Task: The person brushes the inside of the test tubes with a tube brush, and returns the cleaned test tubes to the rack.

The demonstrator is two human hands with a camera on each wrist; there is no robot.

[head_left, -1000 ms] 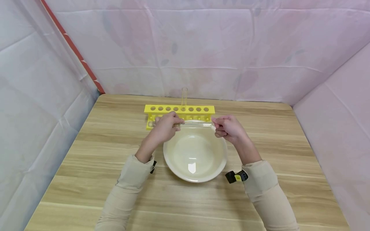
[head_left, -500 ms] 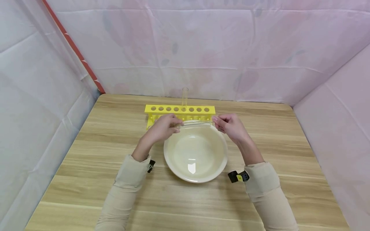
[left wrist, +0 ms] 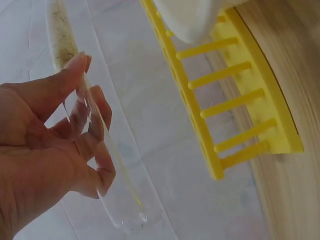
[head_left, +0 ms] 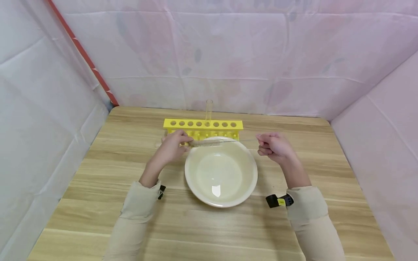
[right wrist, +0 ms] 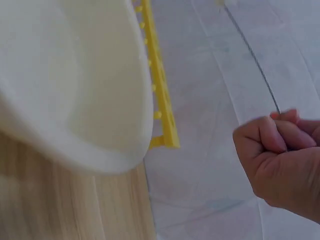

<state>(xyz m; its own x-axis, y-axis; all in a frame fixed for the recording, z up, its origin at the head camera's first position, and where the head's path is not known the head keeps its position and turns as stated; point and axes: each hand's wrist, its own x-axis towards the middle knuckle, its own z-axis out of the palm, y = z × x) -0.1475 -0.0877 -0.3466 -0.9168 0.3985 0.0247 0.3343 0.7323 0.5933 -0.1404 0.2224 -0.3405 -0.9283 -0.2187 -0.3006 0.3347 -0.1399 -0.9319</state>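
Observation:
My left hand pinches a clear glass test tube between thumb and fingers, held nearly level above the far rim of a cream basin. Inside the tube is a test tube brush; its bristles lie just beyond the thumb in the left wrist view. The brush's thin wire handle runs out of the tube's mouth to my right hand, whose curled fingers grip its end. The rounded tube end points left, past the left palm.
Behind the basin stands a yellow test tube rack with a row of holes and pegs. One upright test tube is in it. The wooden table is bordered by cloth-covered walls at the back and sides.
My hands have moved apart, the left one leftward and the right one rightward. More of the wire shows between them, and the tube's mouth end with bristles shows beside the left hand.

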